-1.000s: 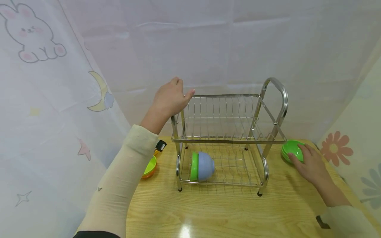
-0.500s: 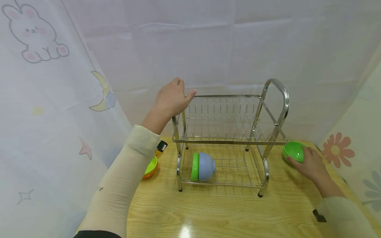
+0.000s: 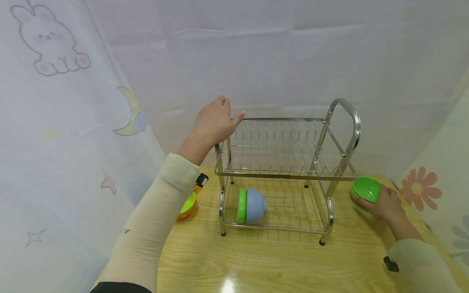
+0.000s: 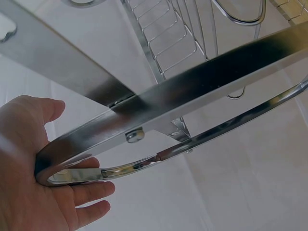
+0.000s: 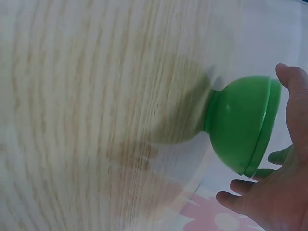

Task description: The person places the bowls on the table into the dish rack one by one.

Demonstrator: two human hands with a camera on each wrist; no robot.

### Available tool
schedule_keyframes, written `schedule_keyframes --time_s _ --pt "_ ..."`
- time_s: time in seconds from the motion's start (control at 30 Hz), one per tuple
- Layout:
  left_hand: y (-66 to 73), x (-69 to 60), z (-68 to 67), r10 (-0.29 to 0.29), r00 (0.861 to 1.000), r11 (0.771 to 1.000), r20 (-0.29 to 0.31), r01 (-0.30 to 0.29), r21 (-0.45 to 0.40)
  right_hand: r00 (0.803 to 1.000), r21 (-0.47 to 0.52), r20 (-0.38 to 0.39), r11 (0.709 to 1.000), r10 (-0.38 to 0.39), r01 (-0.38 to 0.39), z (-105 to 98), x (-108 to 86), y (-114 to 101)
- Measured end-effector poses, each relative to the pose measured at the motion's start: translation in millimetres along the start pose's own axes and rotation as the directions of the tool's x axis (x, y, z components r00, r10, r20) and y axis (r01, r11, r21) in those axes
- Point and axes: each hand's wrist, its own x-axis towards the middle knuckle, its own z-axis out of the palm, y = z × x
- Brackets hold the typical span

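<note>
On the upper left end of the metal two-tier rack [image 3: 282,176], my left hand [image 3: 216,124] rests with its palm against the curved handle [image 4: 91,139]; the thumb and fingers extend on either side of it. At the right, nested green bowls [image 3: 366,189] stand upright on the table. Around their near right side my right hand [image 3: 384,207] is cupped. In the right wrist view the thumb is at one side of the rim of the green bowls [image 5: 240,120], with fingers at the other. A green bowl [image 3: 242,206] and a blue bowl [image 3: 255,206] stand on edge, together, on the lower tier.
Left of the rack, partly behind my left sleeve, are a yellow-green bowl [image 3: 188,203] in an orange one [image 3: 187,213] and a black-ended object [image 3: 201,180]. Printed curtains stand behind and beside the wooden table [image 3: 271,264]. The rack's right handle [image 3: 355,126] rises near the green bowls.
My right hand has shifted from over the green bowls' rim to around their near right side, and the opening of the upper bowl shows more. My left hand stays on the rack.
</note>
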Motion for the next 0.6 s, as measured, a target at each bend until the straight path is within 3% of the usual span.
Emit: schedule_keyframes --time_s 0.3,0.6 --pt "1.4 0.4 0.1 0.003 1.0 1.0 -0.007 -0.003 0.006 1.0 -0.016 0.018 1.0 0.002 -0.002 -3 11.8 5" --pt "1.5 0.1 2.1 0.004 1.0 1.0 -0.015 -0.004 0.017 0.996 -0.041 0.074 0.998 0.053 -0.05 -3 19.5 5"
